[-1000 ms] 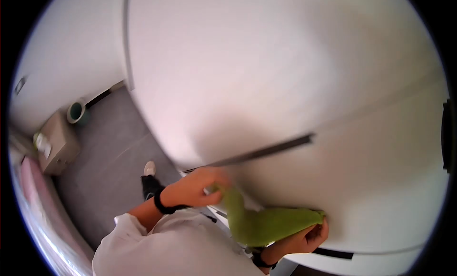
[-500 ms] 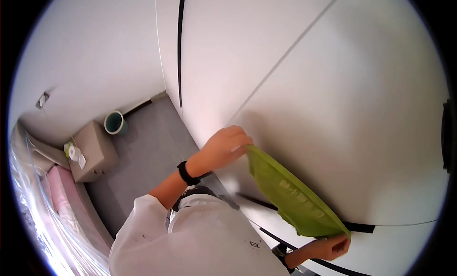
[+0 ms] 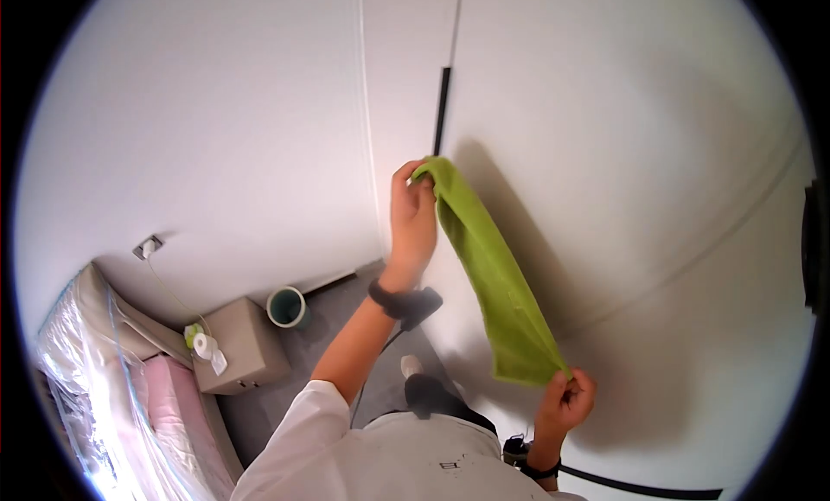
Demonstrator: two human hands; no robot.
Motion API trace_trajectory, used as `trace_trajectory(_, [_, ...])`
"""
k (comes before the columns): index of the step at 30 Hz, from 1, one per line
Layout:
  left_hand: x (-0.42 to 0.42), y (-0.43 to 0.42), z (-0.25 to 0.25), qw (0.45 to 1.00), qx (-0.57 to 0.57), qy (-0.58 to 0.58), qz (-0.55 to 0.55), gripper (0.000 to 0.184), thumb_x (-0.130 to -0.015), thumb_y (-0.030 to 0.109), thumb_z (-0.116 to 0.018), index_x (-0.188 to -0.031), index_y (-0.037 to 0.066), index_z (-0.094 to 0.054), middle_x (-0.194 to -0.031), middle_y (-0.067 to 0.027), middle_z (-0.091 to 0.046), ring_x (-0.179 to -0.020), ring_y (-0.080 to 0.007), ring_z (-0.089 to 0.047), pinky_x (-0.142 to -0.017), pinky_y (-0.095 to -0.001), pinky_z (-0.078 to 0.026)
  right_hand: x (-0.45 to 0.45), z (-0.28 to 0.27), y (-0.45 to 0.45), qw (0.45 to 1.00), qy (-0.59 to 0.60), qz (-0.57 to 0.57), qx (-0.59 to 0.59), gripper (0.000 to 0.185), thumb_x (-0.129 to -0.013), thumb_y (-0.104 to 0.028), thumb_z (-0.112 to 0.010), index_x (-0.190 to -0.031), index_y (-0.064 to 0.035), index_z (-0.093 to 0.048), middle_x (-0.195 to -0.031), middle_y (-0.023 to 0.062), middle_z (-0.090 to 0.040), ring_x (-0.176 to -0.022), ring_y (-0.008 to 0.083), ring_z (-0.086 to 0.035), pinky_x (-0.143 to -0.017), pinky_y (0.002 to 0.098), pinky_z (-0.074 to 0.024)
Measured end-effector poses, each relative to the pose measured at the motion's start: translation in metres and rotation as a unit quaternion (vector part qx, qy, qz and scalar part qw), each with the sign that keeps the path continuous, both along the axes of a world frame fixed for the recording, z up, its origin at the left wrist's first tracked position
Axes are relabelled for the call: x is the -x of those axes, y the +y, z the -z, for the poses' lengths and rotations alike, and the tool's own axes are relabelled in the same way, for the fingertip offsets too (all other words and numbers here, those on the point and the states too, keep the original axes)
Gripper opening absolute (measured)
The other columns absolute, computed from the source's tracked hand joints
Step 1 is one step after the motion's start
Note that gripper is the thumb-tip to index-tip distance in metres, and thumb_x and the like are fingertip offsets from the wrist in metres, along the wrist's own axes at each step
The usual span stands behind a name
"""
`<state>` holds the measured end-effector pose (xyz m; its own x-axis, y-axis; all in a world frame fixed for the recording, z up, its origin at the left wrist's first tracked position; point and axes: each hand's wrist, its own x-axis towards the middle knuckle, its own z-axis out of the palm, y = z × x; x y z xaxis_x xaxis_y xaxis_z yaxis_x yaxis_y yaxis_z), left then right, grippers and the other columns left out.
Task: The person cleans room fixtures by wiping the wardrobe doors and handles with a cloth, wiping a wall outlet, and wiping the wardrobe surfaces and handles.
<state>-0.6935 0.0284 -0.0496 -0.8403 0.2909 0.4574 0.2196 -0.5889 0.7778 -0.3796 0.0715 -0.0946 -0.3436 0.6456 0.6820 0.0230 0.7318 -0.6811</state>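
While left fingers (image 3: 401, 178) and right fingers (image 3: 585, 387) pinch it, the cloth (image 3: 499, 280) stretches between.

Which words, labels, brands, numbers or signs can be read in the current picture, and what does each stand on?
No text can be read with certainty.
White shirt: small dark marks, too small to read.
Green cloth: no lettering can be made out.

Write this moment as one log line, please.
left hand: pinching one end of green cloth; right hand: pinching other end; cloth: spanning between hands; bin: on floor beside cabinet
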Motion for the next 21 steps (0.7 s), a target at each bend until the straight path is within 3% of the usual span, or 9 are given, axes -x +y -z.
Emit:
trace_trajectory(2, [0.034,0.006,-0.013,0.996,0.024,0.083,-0.031,0.036,-0.096,0.004,-0.041,-0.130,0.003,-0.033,-0.121,-0.0140,-0.054,-0.111,-0.0178,-0.053,-0.094,-0.0328,-0.044,0.038,0.017,-0.001,0.986,0.082,-0.057,0.135,0.017,-0.093,-0.008,-0.053,-0.108,0.0003,-0.048,-0.071,0.0027,-0.049,-0.051,0.0057,-0.041,-0.045,0.0213,-0.0354])
trace_trajectory(6, [0.090,0.019,-0.038,0.987,0.083,0.139,-0.006,0.046,-0.092,0.000,-0.047,-0.135,0.003,-0.031,-0.131,-0.0151,-0.045,-0.124,-0.0223,-0.044,-0.095,-0.0312,-0.043,0.123,0.020,0.000,0.959,0.183,-0.038,0.213,0.022,-0.094,-0.009,-0.051,-0.111,0.0020,-0.043,-0.064,0.0040,-0.051,-0.047,0.0074,-0.042,-0.047,0.0207,-0.0384])
trace_trajectory(9, [0.139,0.040,-0.039,0.983,0.110,0.146,0.009,0.047,-0.090,0.004,-0.054,-0.133,0.003,-0.035,-0.122,-0.0124,-0.052,-0.115,-0.0215,-0.051,-0.090,-0.0322,-0.047,0.182,0.026,0.004,0.943,0.252,-0.018,0.215,0.021,-0.095,-0.010,-0.050,-0.112,-0.0006,-0.043,-0.068,0.0052,-0.053,-0.047,0.0075,-0.041,-0.046,0.0207,-0.0362])
trace_trajectory(10, [0.135,0.039,-0.055,0.969,0.183,0.162,-0.029,0.047,-0.089,0.005,-0.056,-0.131,0.003,-0.035,-0.115,-0.0127,-0.056,-0.107,-0.0197,-0.055,-0.086,-0.0326,-0.049,0.197,0.033,0.008,0.927,0.306,-0.012,0.217,0.019,-0.095,-0.009,-0.049,-0.112,-0.0022,-0.043,-0.071,0.0062,-0.054,-0.046,0.0077,-0.040,-0.046,0.0200,-0.0358])
trace_trajectory(12, [0.154,0.039,-0.062,0.947,0.221,0.231,-0.044,0.050,-0.088,0.007,-0.060,-0.132,0.003,-0.035,-0.109,-0.0125,-0.058,-0.101,-0.0181,-0.058,-0.082,-0.0307,-0.049,0.233,0.044,0.008,0.896,0.375,0.006,0.236,0.018,-0.095,-0.009,-0.049,-0.112,-0.0038,-0.043,-0.074,0.0071,-0.055,-0.046,0.0078,-0.040,-0.047,0.0194,-0.0353])
trace_trajectory(14, [0.162,0.035,-0.068,0.937,0.228,0.261,-0.046,0.051,-0.086,0.005,-0.063,-0.129,0.002,-0.035,-0.100,-0.0118,-0.061,-0.094,-0.0165,-0.060,-0.079,-0.0277,-0.049,0.248,0.042,0.007,0.913,0.379,0.027,0.151,0.019,-0.094,-0.009,-0.050,-0.112,-0.0059,-0.043,-0.080,0.0083,-0.057,-0.046,0.0080,-0.038,-0.045,0.0200,-0.0354])
trace_trajectory(16, [0.167,0.035,-0.077,0.959,0.141,0.245,-0.021,0.049,-0.084,0.002,-0.065,-0.121,0.003,-0.034,-0.093,-0.0114,-0.063,-0.089,-0.0154,-0.060,-0.075,-0.0268,-0.049,0.264,0.024,0.003,0.920,0.367,0.064,0.123,0.021,-0.094,-0.010,-0.050,-0.112,-0.0043,-0.042,-0.081,0.0092,-0.057,-0.047,0.0081,-0.041,-0.045,0.0201,-0.0360])
trace_trajectory(17, [0.167,0.038,-0.080,0.979,0.083,0.186,-0.004,0.047,-0.081,0.002,-0.069,-0.114,0.004,-0.035,-0.085,-0.0107,-0.064,-0.079,-0.0159,-0.061,-0.075,-0.0280,-0.048,0.266,0.022,0.004,0.936,0.334,0.065,0.087,0.021,-0.094,-0.010,-0.049,-0.112,-0.0035,-0.041,-0.082,0.0098,-0.057,-0.048,0.0081,-0.043,-0.045,0.0200,-0.0365])
trace_trajectory(21, [0.172,0.061,-0.067,0.986,-0.058,0.132,0.081,0.042,-0.081,0.001,-0.069,-0.110,0.004,-0.039,-0.089,-0.0097,-0.061,-0.077,-0.0139,-0.059,-0.073,-0.0254,-0.048,0.255,0.009,0.023,0.958,0.275,0.078,0.005,0.020,-0.094,-0.007,-0.045,-0.113,-0.0009,-0.040,-0.084,0.0118,-0.057,-0.051,0.0084,-0.047,-0.047,0.0198,-0.0379])
